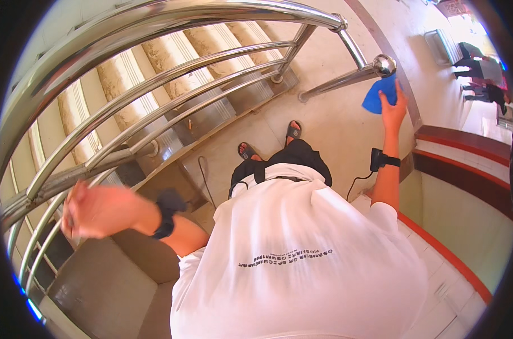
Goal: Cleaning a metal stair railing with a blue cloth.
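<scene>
My right hand (393,111) holds a blue cloth (374,98) at the upper right. The cloth's top edge meets the underside of a shiny metal ball (384,65) that caps a railing post; whether it presses on it is hard to tell. My left hand (101,209) is at the left, blurred, with its fingers bent. It appears in front of the stainless steel railing (188,54), near a thicker, dirt-marked tube (65,180). Contact between that hand and the railing cannot be made out.
Dusty stairs (163,68) rise behind the railing bars. My sandalled feet (293,129) stand on a pale tiled floor (337,123). A thin cable (354,185) hangs from my right wrist strap. Several people (487,72) are far off at the right, beyond a red-edged wall ledge (464,144).
</scene>
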Demonstrator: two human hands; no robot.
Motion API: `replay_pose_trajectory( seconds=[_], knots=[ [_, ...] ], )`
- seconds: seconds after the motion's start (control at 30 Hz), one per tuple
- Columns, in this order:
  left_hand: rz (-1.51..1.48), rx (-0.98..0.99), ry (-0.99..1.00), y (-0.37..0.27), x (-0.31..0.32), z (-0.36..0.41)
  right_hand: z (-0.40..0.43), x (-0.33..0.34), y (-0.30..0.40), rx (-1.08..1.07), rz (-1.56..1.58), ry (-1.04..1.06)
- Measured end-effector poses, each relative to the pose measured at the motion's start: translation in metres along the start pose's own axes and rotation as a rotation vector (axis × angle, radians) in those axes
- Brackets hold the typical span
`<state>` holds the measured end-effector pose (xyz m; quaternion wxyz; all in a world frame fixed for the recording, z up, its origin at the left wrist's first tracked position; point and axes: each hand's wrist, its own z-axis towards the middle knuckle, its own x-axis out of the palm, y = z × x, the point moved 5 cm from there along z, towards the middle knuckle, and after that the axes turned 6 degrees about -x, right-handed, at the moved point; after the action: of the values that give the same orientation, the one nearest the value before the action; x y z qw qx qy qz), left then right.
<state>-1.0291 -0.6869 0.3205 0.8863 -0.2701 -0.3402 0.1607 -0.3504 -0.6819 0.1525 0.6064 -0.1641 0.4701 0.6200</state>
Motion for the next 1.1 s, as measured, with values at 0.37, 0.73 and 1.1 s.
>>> replay_pose_trajectory(
  seconds=[0.37, 0.73, 1.1],
  knots=[
    [0.016, -0.561, 1.125, 0.048, 0.328, -0.290, 0.117, 0.043, -0.043, 0.020, -0.103, 0.194],
    [0.121, -0.522, 1.396, 0.128, 0.469, -0.468, 0.160, 0.058, -0.069, -0.002, 0.393, -0.081],
    [0.249, -0.731, 1.603, 0.156, 0.554, -0.509, 0.160, 0.127, -0.182, 0.671, 1.472, 0.345]
  ],
)
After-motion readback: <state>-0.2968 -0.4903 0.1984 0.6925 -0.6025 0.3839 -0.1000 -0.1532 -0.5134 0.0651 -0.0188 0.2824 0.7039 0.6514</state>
